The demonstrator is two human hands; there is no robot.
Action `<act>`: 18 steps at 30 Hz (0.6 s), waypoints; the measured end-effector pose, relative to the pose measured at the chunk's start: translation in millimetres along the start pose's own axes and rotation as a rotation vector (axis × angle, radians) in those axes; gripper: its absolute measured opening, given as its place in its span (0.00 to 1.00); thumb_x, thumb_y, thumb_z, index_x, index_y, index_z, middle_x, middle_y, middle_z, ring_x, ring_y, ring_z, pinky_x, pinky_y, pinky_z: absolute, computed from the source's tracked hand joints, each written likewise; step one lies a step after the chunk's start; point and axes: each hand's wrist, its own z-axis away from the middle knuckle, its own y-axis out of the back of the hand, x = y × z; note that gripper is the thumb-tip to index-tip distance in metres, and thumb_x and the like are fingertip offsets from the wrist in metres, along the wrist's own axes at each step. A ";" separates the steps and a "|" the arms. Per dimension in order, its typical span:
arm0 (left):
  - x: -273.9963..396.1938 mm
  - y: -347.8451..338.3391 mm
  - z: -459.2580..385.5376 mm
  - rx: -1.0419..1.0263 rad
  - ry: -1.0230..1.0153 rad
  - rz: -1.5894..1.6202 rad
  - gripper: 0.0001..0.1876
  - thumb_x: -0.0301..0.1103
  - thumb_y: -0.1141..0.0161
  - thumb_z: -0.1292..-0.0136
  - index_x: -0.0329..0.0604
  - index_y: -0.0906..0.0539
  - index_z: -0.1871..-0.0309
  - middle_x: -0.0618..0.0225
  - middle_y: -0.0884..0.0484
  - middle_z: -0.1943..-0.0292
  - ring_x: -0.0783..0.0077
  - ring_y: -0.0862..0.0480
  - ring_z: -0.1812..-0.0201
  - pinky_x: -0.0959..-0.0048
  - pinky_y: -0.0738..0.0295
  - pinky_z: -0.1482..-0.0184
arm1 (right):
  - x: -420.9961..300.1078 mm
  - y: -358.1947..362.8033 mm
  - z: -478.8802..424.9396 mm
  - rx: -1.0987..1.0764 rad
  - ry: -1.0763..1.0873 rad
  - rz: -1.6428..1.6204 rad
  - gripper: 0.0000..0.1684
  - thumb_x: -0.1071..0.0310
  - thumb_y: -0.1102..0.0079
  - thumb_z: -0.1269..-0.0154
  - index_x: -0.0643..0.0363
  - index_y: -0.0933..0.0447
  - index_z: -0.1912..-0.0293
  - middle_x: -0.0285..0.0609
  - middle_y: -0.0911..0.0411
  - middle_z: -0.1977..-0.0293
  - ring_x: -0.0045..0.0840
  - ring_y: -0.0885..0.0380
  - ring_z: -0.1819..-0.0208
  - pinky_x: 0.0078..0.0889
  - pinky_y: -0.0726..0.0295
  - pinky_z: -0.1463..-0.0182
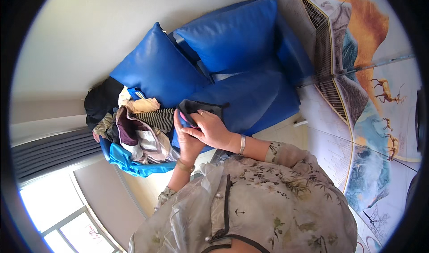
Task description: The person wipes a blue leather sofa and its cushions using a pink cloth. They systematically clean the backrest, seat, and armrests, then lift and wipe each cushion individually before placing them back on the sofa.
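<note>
My left hand (188, 139) and my right hand (211, 129) meet in front of my body, over the front of a blue sofa (248, 95). Between them is a dark grey cloth item (201, 108) with a bit of pink at its edge; its exact kind cannot be told. The fingers of my right hand lie on top of it, gripping it. My left hand is beside and under it, its fingers along the left edge. Left of my hands, a pile of clothes holds a striped black-and-beige garment (157, 119) and a maroon and white garment (144, 135).
Two blue cushions (161, 68) lean on the sofa back. A bright blue cloth (134, 164) hangs over the sofa's left end, and black fabric (102, 102) lies behind the pile. A dark curtain (57, 152) is at the left, a decorated wall (365, 118) at the right.
</note>
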 end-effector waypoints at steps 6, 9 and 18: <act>-30.7 23.7 10.2 -0.025 0.317 0.195 0.56 0.31 0.20 0.61 0.35 0.44 0.29 0.54 0.32 0.36 0.63 0.31 0.37 0.67 0.37 0.34 | 96.4 43.9 21.5 -0.232 0.053 0.338 0.12 0.65 0.39 0.46 0.60 0.20 0.64 0.49 0.22 0.61 0.43 0.24 0.60 0.48 0.27 0.58; -10.5 29.1 5.6 0.057 0.315 0.258 0.50 0.31 0.20 0.60 0.34 0.38 0.32 0.55 0.29 0.39 0.65 0.27 0.40 0.69 0.34 0.37 | 150.8 102.4 20.3 0.089 -0.619 0.390 0.11 0.63 0.47 0.37 0.54 0.21 0.57 0.48 0.22 0.55 0.47 0.24 0.53 0.49 0.27 0.54; -5.1 -4.8 35.3 -0.039 0.194 -0.183 0.43 0.43 0.19 0.65 0.32 0.24 0.43 0.47 0.23 0.44 0.49 0.22 0.43 0.62 0.28 0.41 | 61.9 26.8 -8.9 -0.332 0.062 -0.135 0.18 0.57 0.53 0.30 0.62 0.22 0.58 0.54 0.21 0.60 0.47 0.23 0.54 0.46 0.28 0.49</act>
